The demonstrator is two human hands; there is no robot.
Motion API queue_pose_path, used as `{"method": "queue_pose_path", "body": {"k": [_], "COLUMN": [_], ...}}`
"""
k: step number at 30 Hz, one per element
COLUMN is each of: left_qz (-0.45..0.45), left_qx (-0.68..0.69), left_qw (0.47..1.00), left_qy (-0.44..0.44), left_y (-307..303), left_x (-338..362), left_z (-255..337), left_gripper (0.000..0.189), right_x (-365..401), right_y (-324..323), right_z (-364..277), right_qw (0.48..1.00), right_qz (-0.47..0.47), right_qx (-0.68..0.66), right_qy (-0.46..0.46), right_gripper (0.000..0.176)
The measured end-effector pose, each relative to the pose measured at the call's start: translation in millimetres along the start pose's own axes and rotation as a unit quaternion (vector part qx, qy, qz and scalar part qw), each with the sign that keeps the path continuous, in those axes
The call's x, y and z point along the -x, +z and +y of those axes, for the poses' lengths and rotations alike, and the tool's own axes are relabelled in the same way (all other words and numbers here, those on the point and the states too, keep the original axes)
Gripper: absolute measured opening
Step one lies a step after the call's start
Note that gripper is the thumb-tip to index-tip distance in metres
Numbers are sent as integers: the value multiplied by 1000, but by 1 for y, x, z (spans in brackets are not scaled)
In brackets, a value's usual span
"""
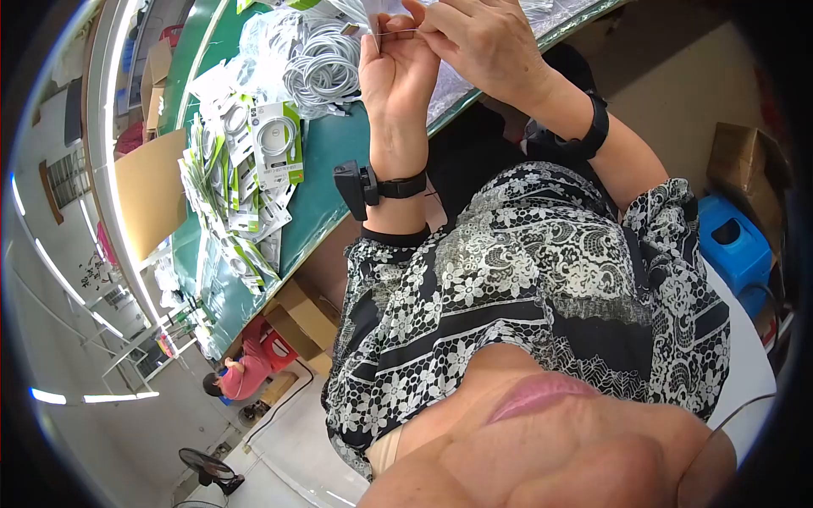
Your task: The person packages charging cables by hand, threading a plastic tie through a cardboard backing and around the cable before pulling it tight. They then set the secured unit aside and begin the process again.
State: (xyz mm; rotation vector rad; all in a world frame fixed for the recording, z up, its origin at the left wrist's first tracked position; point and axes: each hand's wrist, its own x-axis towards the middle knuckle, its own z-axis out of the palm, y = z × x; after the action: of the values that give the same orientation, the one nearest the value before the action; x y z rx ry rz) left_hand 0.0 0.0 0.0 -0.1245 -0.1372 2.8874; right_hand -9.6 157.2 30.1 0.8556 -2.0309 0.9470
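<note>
My left hand (398,72) is palm up near the table's front edge, its fingers curled in at the top of the view. My right hand (487,46) comes over from the right, fingertips pinched together close to the left fingers. A thin pale strand (398,32) runs between both hands' fingertips; its exact kind is hard to make out. Just left of my left hand a cable plug (349,29) shows beside white cables. Coiled white cables (323,72) in clear plastic lie next to my left wrist. Further left are several green-and-white cable packs (277,146) in a pile.
The green table (326,161) runs diagonally on the left. A cardboard sheet (151,196) stands beyond the packs. Cardboard boxes (301,317) sit below the table, near a person in a red top (247,377). A blue plastic stool (732,241) is at my right.
</note>
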Motion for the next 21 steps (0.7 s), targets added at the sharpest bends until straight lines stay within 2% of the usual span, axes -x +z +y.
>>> {"method": "queue_pose_path", "body": {"k": [3,4,7,8,11,12,15,16,19,20,21], "left_qz": [5,7,37,34,126,120,87,81,89,83,97], "left_qx": [-31,-30,-36,-35,-234,-229,-343,-334,-367,-362,-371], "left_qw": [999,1000,998,998,956,957,928,931,921,923,919], "left_qy": [5,5,40,42,126,130,114,121,93,101,94], "left_y": [4,1,7,7,22,18,-13,-20,-31,-34,-37], "left_x": [2,3,3,4,7,6,5,4,4,6,8], "left_z": [-4,-4,-11,-15,-47,-44,-25,-21,-18,-19,-22], "left_gripper": [24,24,28,28,34,34,36,36,38,38,38], "right_x": [0,2,-4,-6,-7,-2,24,28,38,43,47], "right_y": [13,10,-11,-10,-5,0,20,23,20,20,20], "right_z": [7,5,-10,-11,-11,-6,24,27,22,21,21], "right_qw": [984,984,999,999,994,995,970,971,967,968,957], "right_qz": [134,132,-28,-28,30,27,-35,-43,-25,-30,-43], "right_qx": [58,58,20,20,-92,-91,-226,-224,-213,-212,-202], "right_qy": [-103,-102,10,7,43,34,82,72,137,127,203], "right_gripper": [10,10,11,11,16,16,19,19,19,19,23]}}
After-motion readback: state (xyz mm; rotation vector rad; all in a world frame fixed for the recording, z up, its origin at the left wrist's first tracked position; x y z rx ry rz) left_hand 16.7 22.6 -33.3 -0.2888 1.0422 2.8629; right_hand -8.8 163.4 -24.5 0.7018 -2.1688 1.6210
